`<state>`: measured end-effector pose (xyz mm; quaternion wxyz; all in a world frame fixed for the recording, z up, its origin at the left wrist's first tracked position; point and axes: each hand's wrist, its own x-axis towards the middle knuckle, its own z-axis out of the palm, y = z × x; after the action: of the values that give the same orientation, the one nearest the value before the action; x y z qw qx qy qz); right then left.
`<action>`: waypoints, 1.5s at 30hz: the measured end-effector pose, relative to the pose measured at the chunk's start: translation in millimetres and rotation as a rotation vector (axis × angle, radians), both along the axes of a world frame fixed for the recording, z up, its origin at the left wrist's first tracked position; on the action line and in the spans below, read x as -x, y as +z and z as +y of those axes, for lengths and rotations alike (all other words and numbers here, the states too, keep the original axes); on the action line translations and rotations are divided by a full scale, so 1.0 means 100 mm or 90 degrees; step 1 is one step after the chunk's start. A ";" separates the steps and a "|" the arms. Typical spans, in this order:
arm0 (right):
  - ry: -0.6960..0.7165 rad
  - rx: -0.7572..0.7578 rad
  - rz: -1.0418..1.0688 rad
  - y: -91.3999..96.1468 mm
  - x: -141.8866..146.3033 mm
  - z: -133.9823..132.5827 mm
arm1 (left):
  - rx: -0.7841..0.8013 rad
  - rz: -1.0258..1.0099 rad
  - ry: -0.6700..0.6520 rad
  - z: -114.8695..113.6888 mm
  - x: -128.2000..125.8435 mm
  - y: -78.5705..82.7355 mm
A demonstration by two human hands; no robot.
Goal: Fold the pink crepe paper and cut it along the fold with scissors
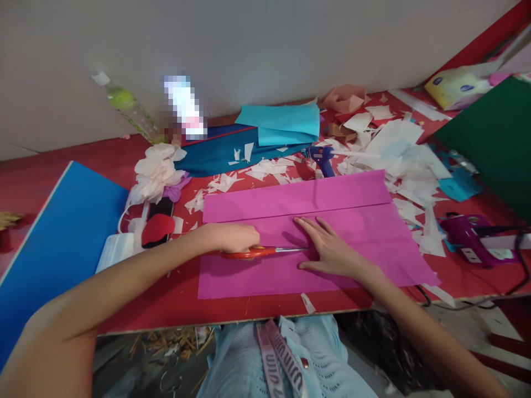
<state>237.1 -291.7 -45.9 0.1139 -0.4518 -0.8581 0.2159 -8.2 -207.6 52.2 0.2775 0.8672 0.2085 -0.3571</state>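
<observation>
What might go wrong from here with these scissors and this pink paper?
The scissors under your left hand point straight at your right hand, so a quick cut could nick those fingers. The thin pink paper might slip, making the cut crooked. The purple glue gun sits among paper scraps; if it's hot, they could scorch.

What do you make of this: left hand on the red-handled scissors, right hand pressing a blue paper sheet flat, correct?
Not quite: the sheet is the wrong colour. The head view shows the right hand pressing a pink paper sheet flat, not a blue one. The left hand on the red-handled scissors stands as you said.
</observation>
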 end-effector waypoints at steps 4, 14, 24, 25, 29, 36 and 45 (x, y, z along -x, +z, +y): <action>0.007 -0.005 -0.002 0.01 0.05 0.00 | 0.023 0.029 0.014 0.01 0.10 0.01; 0.008 -0.019 -0.006 0.05 0.14 -0.01 | 0.032 0.097 0.009 0.00 0.15 0.09; -0.042 -0.038 -0.025 -0.02 -0.16 -0.12 | 0.039 0.050 0.003 0.00 0.12 0.03; -0.043 -0.035 -0.027 -0.03 -0.17 -0.13 | 0.038 0.048 -0.002 -0.01 0.10 0.03; -0.043 -0.035 -0.030 -0.04 -0.15 -0.13 | 0.017 0.070 -0.025 -0.02 -0.01 0.06; -0.044 -0.037 -0.022 -0.05 -0.16 -0.14 | 0.000 0.077 -0.047 -0.04 -0.14 0.11; -0.047 -0.031 -0.019 -0.04 -0.15 -0.13 | -0.004 0.023 -0.041 -0.02 -0.10 0.02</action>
<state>251.9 -305.0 -49.9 0.1203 -0.4831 -0.8476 0.1837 1.5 -209.4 54.4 0.2592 0.8678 0.1869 -0.3805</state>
